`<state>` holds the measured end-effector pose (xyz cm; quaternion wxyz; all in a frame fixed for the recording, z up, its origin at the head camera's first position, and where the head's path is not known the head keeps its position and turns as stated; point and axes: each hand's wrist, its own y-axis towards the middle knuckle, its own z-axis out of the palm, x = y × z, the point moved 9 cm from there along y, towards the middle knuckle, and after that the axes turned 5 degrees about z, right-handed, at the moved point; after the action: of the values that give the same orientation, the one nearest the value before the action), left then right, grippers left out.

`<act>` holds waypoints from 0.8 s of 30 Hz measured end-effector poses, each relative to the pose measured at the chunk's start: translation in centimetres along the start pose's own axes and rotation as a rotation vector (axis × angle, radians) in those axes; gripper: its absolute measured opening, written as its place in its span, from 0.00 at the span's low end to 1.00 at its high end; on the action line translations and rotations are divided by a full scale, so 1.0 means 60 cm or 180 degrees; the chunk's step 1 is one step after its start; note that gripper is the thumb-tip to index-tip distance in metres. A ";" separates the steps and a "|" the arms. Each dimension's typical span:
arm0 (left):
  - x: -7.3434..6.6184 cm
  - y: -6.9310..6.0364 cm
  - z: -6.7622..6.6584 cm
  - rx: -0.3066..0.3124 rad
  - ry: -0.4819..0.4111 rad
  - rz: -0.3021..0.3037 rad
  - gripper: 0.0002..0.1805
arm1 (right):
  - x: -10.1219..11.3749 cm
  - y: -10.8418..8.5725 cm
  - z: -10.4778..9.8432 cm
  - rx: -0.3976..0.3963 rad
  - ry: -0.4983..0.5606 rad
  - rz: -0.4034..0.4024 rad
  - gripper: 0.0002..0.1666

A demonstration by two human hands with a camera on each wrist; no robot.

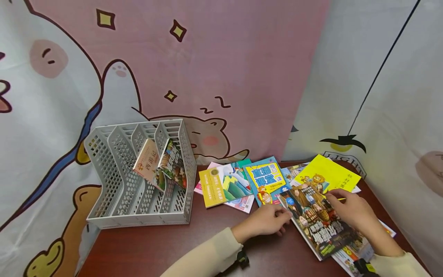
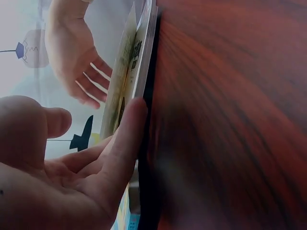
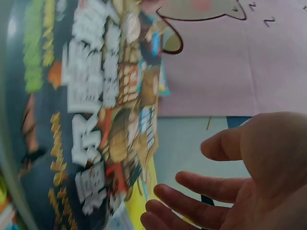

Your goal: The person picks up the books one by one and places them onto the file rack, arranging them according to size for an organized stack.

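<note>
The dark-covered book (image 1: pixel 318 221), its title in big white characters, lay aslant near the right edge of the table (image 1: pixel 221 244), overlapping other printed books underneath. From where I stood, both hands were at it without gripping it. The left hand (image 1: pixel 266 220) was by the book's left side, a finger lying along the edge and the thumb standing apart, so nothing was pinched. The right hand (image 1: pixel 354 209) was by the opposite side, its fingers loosely spread and released; whether any of them touched the cover I couldn't tell. Cream sleeves (image 1: pixel 207 254) reached in from the near edge. Just beyond, toward the far right corner, was a bright yellow book (image 1: pixel 340 171) with a lion on it. Along the far edge, to the left of that, lay a blue book (image 1: pixel 266 177), then a yellow-and-green book (image 1: pixel 212 188) resting on a pink booklet (image 1: pixel 247 204). At the far left corner stood a grey slotted rack (image 1: pixel 138 220). In its right-end compartment leaned a small dark book (image 1: pixel 174 165), with a cream book (image 1: pixel 149 163) tilted just to its left. Behind everything hung a pink cartoon cloth (image 1: pixel 259 77).
</note>
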<state>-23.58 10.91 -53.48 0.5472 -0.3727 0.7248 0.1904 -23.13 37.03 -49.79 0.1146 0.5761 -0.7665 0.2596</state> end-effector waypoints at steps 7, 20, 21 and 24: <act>0.016 0.011 0.022 0.0075 -0.0094 -0.0286 0.23 | -0.021 0.011 0.021 0.0148 -0.0406 0.0073 0.43; 0.031 0.017 0.033 -0.0332 -0.0562 -0.0656 0.22 | -0.020 0.027 0.032 0.0226 -0.0309 0.0078 0.44; 0.032 0.017 0.034 -0.0354 -0.0615 -0.0682 0.21 | -0.021 0.029 0.032 0.0233 -0.0291 0.0090 0.44; 0.036 0.018 0.038 -0.0408 -0.0835 -0.0738 0.19 | -0.023 0.031 0.033 0.0212 -0.0227 0.0123 0.41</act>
<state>-23.16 12.43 -56.36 0.6305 -0.4599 0.5857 0.2189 -24.23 37.48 -52.58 0.0630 0.5736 -0.7721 0.2664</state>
